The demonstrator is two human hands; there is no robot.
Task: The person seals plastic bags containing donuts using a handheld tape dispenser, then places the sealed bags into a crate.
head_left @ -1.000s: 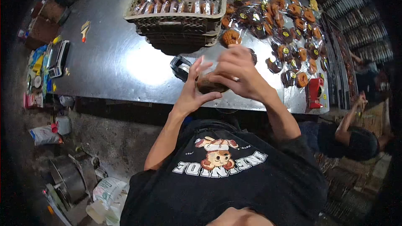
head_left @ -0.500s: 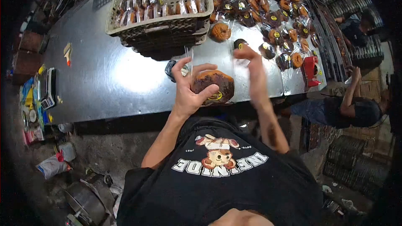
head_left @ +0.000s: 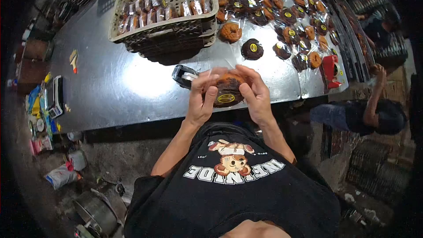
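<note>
I see the basket (head_left: 132,26) at left holding wrapped pastries (head_left: 163,11), a tape dispenser (head_left: 183,75) beside my left hand (head_left: 202,101). Both hands, right hand (head_left: 255,97) too, grip the bagged donut (head_left: 227,90) above the table (head_left: 114,88) edge, probably chocolate. More packed donuts (head_left: 286,17) lie right.

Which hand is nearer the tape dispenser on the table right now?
Left. The left hand grips the bagged doughnut just beside the tape dispenser; the right hand holds the bag's far side, farther away.

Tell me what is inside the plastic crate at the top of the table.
The crate holds a row of wrapped pastries along its near wall, above bare perforated floor. More sit at the far end, cut off by the frame; the crates beneath are hidden.
</note>
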